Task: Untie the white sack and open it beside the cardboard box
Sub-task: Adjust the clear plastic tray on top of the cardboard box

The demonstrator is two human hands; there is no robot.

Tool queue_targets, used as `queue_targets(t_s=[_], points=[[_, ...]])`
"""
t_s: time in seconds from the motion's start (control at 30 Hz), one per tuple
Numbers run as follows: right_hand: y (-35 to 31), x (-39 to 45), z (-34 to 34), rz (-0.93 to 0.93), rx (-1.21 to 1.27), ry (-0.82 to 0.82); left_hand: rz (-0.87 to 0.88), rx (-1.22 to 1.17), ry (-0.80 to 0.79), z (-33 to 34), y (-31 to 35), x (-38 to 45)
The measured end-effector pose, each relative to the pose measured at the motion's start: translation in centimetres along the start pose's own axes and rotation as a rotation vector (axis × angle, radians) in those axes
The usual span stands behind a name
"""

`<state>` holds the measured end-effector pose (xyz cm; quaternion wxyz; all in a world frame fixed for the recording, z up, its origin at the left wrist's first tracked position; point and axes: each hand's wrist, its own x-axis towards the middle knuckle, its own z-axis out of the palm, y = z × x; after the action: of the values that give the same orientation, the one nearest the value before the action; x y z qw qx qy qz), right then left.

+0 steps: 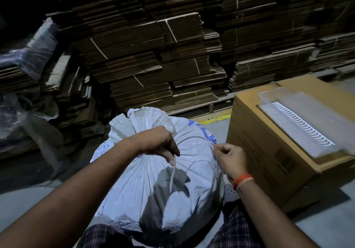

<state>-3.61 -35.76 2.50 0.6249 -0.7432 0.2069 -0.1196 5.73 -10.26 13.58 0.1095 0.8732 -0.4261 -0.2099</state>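
Note:
A bulging white woven sack (pixel 194 173) with blue print stands upright on the floor between my knees, its neck gathered at the top. My left hand (pixel 159 144) rests on the gathered neck and pinches a white tie string (pixel 172 173) that hangs down over the sack. My right hand (pixel 228 160) is at the sack's right shoulder, fingers pinched on what looks like the string's other end. A brown cardboard box (pixel 272 151) stands closed just to the right of the sack.
A clear plastic pack of white ribbed parts (pixel 299 124) lies on the box top. Tall stacks of flattened cardboard (pixel 153 55) fill the background. Plastic-wrapped bundles (pixel 28 59) sit at left. A yellow floor line (pixel 215 120) runs behind the sack. Grey floor surrounds me.

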Motion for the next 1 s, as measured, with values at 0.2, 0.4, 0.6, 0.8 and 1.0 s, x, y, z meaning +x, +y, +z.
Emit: queue_targets(t_s=[0.2,0.4,0.6,0.8,1.0], points=[[-3.7,-0.6,-4.1,-0.142,-0.281,0.118,-0.022,-0.015,0.107,-1.4,3.2,2.2],[-7.0,0.0,-9.5,-0.227,-0.424,0.174,0.053,0.105,0.329,-2.4,5.0,7.5],[-9.7,2.9,-15.7,-0.272,-0.539,0.275,0.14,0.186,0.433,-4.0,10.2,15.2],[-10.4,7.0,-22.1,-0.183,-0.645,0.4,0.122,0.165,0.471,-6.0,15.7,23.0],[-9.5,10.3,-25.5,-0.054,-0.702,0.386,0.069,0.207,0.51,-5.8,19.8,28.6]])
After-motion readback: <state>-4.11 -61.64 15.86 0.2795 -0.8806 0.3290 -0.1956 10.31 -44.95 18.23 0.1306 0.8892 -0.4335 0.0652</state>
